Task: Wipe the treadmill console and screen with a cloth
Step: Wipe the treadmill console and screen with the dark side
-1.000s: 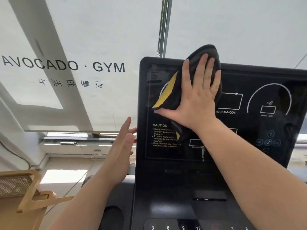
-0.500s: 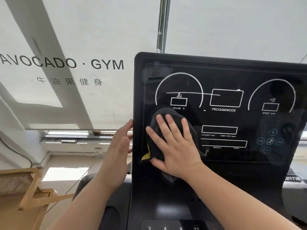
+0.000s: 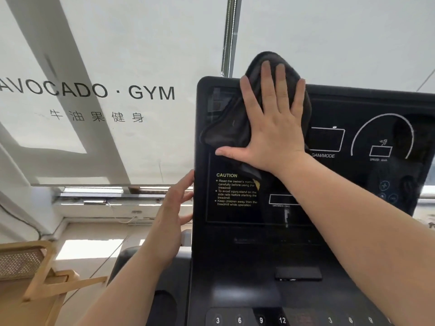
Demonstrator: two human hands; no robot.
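- Number keys (image 3: 282,320), one row along the console's near edge: a trailing cloth or forearm could press one, in my judgement.
- Left hand (image 3: 168,228), one: fingers loosely spread, steadying the console's left rim.
- Right hand (image 3: 273,128), one: flat, fingers splayed, pressing the cloth.
- Cloth (image 3: 231,124), one, dark: at the screen's (image 3: 353,175) upper left, lapping over the top edge; could slide off behind.
- Wooden chair (image 3: 30,276), one, far left.

The right hand (image 3: 274,128) has swept the cloth (image 3: 231,130) from mid-screen up to the console's (image 3: 259,255) top-left edge.
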